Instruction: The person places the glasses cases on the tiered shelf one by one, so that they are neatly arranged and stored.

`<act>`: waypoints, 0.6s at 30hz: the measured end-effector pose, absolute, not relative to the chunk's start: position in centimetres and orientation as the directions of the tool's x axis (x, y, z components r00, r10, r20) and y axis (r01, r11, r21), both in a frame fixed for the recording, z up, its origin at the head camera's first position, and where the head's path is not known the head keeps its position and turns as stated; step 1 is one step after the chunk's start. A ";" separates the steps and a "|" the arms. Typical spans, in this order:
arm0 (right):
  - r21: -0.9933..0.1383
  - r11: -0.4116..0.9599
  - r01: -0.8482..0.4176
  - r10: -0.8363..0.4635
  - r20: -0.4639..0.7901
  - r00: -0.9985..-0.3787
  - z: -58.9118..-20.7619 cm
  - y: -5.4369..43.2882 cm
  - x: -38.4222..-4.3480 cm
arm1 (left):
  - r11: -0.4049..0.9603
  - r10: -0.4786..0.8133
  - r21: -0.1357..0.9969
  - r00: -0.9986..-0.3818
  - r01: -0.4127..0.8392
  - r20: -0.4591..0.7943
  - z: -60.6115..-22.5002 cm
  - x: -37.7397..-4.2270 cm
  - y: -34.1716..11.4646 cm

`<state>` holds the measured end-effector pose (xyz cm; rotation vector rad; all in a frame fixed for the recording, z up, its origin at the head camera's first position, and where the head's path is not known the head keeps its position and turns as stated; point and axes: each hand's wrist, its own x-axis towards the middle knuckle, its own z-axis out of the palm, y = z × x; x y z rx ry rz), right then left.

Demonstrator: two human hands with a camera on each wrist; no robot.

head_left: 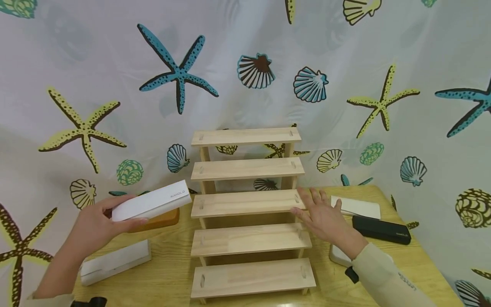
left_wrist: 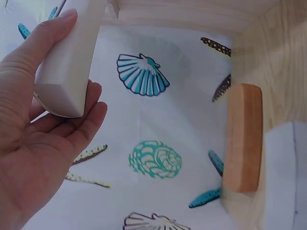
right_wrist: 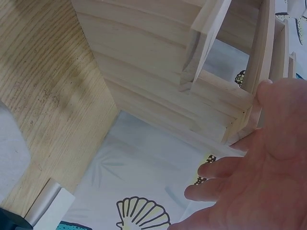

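My left hand [head_left: 97, 221] grips a white glasses case [head_left: 153, 201] near one end, with thumb and fingers on opposite sides. Dark lettering shows on the case, which is raised and slanted beside the left edge of a five-step wooden display stand [head_left: 249, 202]. In the left wrist view, the case [left_wrist: 74, 57] runs up and away from the palm. My right hand [head_left: 326, 217] holds the right end of the stand's middle board, thumb at its front edge and index finger at its back. The other fingers spread past the board in the right wrist view.
Left of the stand lie an orange-brown case [head_left: 161, 219] and another white case [head_left: 116, 261]. A cream case [head_left: 356, 207], a black case [head_left: 381, 230] and a partly hidden white one [head_left: 339, 256] lie at right. Behind the wooden table [head_left: 168, 273] hangs a patterned curtain [head_left: 245, 106].
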<state>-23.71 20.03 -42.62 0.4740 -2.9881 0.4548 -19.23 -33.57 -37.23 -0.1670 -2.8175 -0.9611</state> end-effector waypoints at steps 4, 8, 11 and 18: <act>-0.275 0.910 -0.310 -0.286 0.127 -0.950 -42.6 20.0 -23.6 | 0.773 0.079 0.602 -0.972 0.200 0.221 -36.2 -20.3 -32.3; -0.275 0.912 -0.306 -0.282 0.123 -0.951 -42.5 19.9 -23.4 | 0.770 0.093 0.599 -0.967 0.220 0.236 -35.1 -21.5 -31.1; -0.277 0.912 -0.304 -0.281 0.118 -0.952 -42.5 19.8 -23.3 | 0.771 0.106 0.590 -0.962 0.238 0.250 -34.3 -22.1 -30.0; -0.289 0.911 -0.295 -0.275 0.107 -0.955 -42.6 19.8 -23.1 | 0.748 0.155 0.593 -0.947 0.299 0.283 -32.9 -23.8 -28.0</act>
